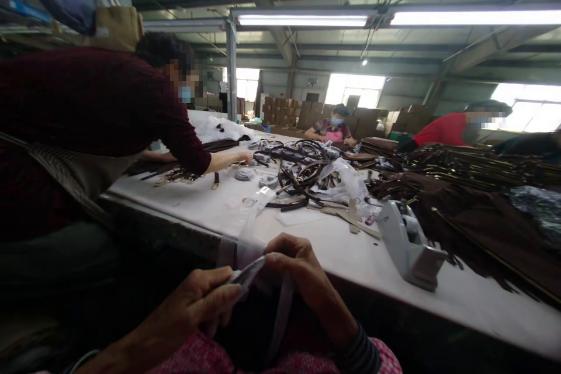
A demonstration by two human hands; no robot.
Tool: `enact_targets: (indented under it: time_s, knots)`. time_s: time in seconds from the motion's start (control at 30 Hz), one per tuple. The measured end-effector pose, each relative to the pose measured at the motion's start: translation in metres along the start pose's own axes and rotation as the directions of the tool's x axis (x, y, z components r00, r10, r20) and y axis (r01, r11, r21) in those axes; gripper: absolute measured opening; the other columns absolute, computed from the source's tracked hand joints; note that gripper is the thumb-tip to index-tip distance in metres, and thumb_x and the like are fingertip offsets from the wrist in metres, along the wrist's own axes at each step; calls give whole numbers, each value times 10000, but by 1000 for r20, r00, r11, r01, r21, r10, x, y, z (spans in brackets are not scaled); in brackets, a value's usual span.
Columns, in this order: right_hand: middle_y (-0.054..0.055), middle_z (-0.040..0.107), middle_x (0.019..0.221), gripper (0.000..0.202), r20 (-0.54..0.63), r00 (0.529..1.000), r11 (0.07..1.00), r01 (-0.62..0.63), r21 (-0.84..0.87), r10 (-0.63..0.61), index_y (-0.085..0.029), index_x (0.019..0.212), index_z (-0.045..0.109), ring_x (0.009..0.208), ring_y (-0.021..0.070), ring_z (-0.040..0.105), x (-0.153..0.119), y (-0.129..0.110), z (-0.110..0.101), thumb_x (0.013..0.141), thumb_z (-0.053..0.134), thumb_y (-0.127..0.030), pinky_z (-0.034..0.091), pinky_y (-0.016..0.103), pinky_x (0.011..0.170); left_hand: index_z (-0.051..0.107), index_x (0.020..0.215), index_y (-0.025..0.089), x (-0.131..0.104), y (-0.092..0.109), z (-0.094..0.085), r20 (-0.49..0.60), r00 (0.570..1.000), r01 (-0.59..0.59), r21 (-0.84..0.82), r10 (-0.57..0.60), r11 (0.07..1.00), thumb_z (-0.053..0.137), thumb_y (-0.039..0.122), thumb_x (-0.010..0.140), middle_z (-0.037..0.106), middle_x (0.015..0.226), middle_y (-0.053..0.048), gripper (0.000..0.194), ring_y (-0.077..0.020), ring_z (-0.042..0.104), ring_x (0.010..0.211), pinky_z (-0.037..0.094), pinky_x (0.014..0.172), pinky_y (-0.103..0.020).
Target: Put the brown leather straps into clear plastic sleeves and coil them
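Note:
Both hands are low in the middle of the head view, just off the table's near edge. My left hand (204, 298) pinches one end of a thin, pale strip (250, 272) between thumb and fingers. The strip's other end is gripped by my right hand (291, 260), its fingers curled close together. A whitish translucent band (281, 318) hangs below my right hand. Behind my hands, clear plastic (252, 228) drapes over the table edge. What the strip is made of cannot be made out.
The white table (315, 245) bears a tape dispenser (409, 245), a tangle of dark straps (298, 175), a plastic bag (346, 181) and brown fabric pieces (482, 210). A person (100, 111) leans over it from the left; several others are beyond.

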State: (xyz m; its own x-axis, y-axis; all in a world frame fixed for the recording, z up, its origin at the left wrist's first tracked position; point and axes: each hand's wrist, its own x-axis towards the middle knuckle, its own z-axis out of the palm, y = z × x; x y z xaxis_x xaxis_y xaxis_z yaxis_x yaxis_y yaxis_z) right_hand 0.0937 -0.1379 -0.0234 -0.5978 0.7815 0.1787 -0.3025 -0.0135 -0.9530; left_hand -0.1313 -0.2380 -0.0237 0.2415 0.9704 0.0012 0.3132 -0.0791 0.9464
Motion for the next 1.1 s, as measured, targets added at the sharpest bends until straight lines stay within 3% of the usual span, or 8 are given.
enact_targets:
  time_s: [0.17,0.37,0.47,0.57,0.67,0.77,0.97,1.1]
  knots:
    - [-11,540,688,386,-86,994,996,69,57,-64,-140,844,692,613,107,414,17,32,38,907,714,-520,333,235,568,705,806,121,24,41,3,-94,994,3,-525,-61,851,672,485,960,673,651,-28,397,-58,492,466,382,471,-148]
    - [7,564,727,571,-389,902,982,173,-73,-188,-179,1093,703,638,140,462,8,78,74,926,590,-714,386,255,573,760,868,118,54,85,-4,-274,959,-170,-750,-65,640,704,316,928,680,718,-26,215,-76,514,508,476,515,-179]
    - [-19,517,557,691,-198,977,993,62,-104,-82,-138,1102,703,491,121,427,-6,81,72,934,498,-776,328,249,493,754,993,136,66,93,-7,-392,914,-327,-561,104,760,656,356,954,761,930,-84,244,-143,674,683,554,659,-226]
    - [-14,546,505,659,-1,999,997,-52,-48,52,-119,1080,698,419,111,422,-24,61,59,939,524,-739,308,233,452,717,1019,196,71,74,-12,-461,825,-391,-48,327,919,631,399,974,770,950,-69,226,-223,733,888,556,825,-283]
    - [-33,550,557,521,-10,999,998,-38,49,38,-131,1078,706,447,82,387,-34,25,37,844,746,-595,276,208,455,691,879,232,63,33,-19,-331,803,-322,459,495,828,638,429,957,733,822,-46,219,-245,706,813,534,811,-314]
    - [-43,579,679,541,-118,993,997,36,66,-28,-187,1154,706,551,86,439,-23,-10,14,693,909,-386,310,201,520,721,952,248,43,2,-21,-183,865,-287,585,468,758,673,534,915,767,960,-65,292,-267,706,905,529,853,-318]
    - [-7,574,657,305,-96,982,984,157,-79,-165,-140,722,700,635,119,479,30,-14,9,755,862,-396,384,239,603,679,841,184,22,36,-13,-6,1000,-28,-22,28,999,588,607,962,669,676,-13,449,-130,561,538,424,513,-210]
    - [-31,476,633,466,-174,983,989,86,121,-64,-176,769,617,566,107,370,33,37,46,876,702,-622,331,240,530,703,800,124,36,72,-13,-88,996,-50,-540,2,840,630,485,983,669,641,-36,412,-101,554,502,442,502,-186]
